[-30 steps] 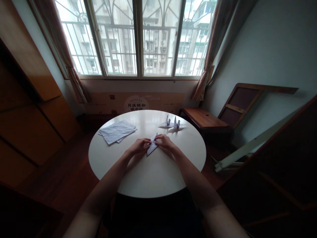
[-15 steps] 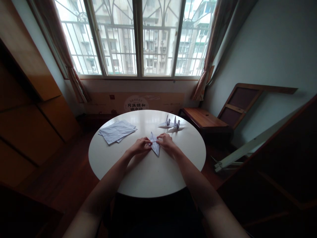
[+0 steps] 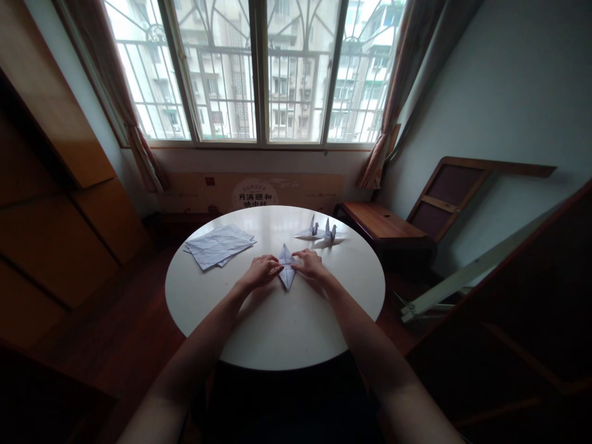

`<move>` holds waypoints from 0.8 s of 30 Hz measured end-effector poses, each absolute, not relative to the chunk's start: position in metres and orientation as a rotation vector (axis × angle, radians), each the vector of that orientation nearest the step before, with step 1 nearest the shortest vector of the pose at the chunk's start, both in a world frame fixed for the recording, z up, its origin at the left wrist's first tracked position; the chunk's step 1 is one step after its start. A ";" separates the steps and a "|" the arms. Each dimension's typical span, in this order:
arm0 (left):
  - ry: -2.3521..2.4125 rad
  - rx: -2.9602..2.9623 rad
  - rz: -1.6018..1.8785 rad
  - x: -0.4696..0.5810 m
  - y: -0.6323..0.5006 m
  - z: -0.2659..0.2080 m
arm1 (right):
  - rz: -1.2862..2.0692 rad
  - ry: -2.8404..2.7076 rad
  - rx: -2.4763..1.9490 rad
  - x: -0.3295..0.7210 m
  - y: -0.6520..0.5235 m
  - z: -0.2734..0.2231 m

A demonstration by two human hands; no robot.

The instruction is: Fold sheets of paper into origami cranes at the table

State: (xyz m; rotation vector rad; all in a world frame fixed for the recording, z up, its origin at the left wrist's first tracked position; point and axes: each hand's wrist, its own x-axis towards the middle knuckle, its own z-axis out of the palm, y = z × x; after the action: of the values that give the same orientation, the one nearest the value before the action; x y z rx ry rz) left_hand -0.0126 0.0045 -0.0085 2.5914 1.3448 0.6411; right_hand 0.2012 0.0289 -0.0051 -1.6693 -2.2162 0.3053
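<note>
A folded paper diamond (image 3: pixel 287 274) with a crease down its length lies on the white round table (image 3: pixel 287 333), one point away from me and one towards me. My left hand (image 3: pixel 264 269) pinches its left corner, fingers bent together. At the right corner, my right hand (image 3: pixel 309 263) grips the paper between thumb and fingers. Both hands rest low, close to the tabletop. Behind my right hand stand two folded paper cranes (image 3: pixel 330 232) with wings spread.
Several creased paper sheets (image 3: pixel 219 245) lie stacked at the table's left. Past the table's right rim is a low wooden bench (image 3: pixel 383 220). A printed cardboard panel (image 3: pixel 194 191) stands below the barred window (image 3: pixel 296 92).
The folded paper has turned slightly, so its long axis now runs straighter away from me. Its near point has shifted left. Both hands stay at its sides.
</note>
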 end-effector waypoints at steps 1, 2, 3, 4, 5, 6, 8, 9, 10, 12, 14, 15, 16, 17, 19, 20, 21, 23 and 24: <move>1.417 2.579 0.633 -0.012 0.004 -0.007 | 0.301 -2.226 -1.651 0.201 0.028 -0.005; 1.484 2.562 0.628 -0.012 0.003 -0.007 | 0.296 -2.237 -1.626 0.200 0.028 -0.006; 1.536 2.546 0.623 -0.013 0.002 -0.006 | 0.293 -2.248 -1.596 0.200 0.028 -0.007; 1.569 2.534 0.619 -0.013 0.001 -0.005 | 0.290 -2.259 -1.563 0.199 0.027 -0.008; 1.587 2.529 0.618 -0.014 0.000 -0.005 | 0.287 -2.268 -1.526 0.199 0.027 -0.009; 1.600 2.528 0.620 -0.014 0.000 -0.005 | 0.284 -2.277 -1.485 0.198 0.027 -0.009; 1.617 2.529 0.610 -0.016 0.000 -0.006 | 0.267 -2.297 -1.385 0.198 0.026 -0.009; 1.622 2.525 0.596 -0.016 0.001 -0.007 | 0.255 -2.303 -1.332 0.197 0.025 -0.009; 1.621 2.518 0.582 -0.016 0.003 -0.009 | 0.249 -2.309 -1.284 0.196 0.024 -0.007; 1.591 2.505 0.565 -0.017 0.008 -0.014 | 0.269 -2.313 -1.216 0.194 0.020 -0.004; 1.530 2.504 0.580 -0.018 0.013 -0.018 | 0.344 -2.332 -1.180 0.191 0.017 -0.001; 1.506 2.503 0.588 -0.018 0.014 -0.020 | 0.375 -2.330 -1.177 0.191 0.017 0.000; 1.492 2.500 0.595 -0.018 0.015 -0.021 | 0.402 -2.326 -1.175 0.190 0.017 0.000; 1.481 2.499 0.595 -0.018 0.015 -0.021 | 0.428 -2.320 -1.173 0.190 0.017 0.000; 1.464 2.504 0.582 -0.017 0.013 -0.019 | 0.477 -2.313 -1.158 0.190 0.020 -0.001; 1.451 2.511 0.566 -0.017 0.011 -0.017 | 0.500 -2.314 -1.143 0.191 0.021 -0.003; 1.440 2.519 0.557 -0.016 0.009 -0.014 | 0.515 -2.313 -1.128 0.191 0.023 -0.004; 1.430 2.522 0.559 -0.015 0.006 -0.011 | 0.520 -2.306 -1.117 0.192 0.026 -0.006; 1.424 2.524 0.569 -0.015 0.005 -0.010 | 0.515 -2.302 -1.118 0.192 0.027 -0.007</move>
State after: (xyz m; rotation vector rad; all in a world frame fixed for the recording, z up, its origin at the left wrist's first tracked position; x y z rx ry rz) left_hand -0.0148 0.0048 -0.0103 2.5236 1.4244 0.5692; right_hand 0.1922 0.0275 -0.0071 -1.1175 -2.3019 0.5154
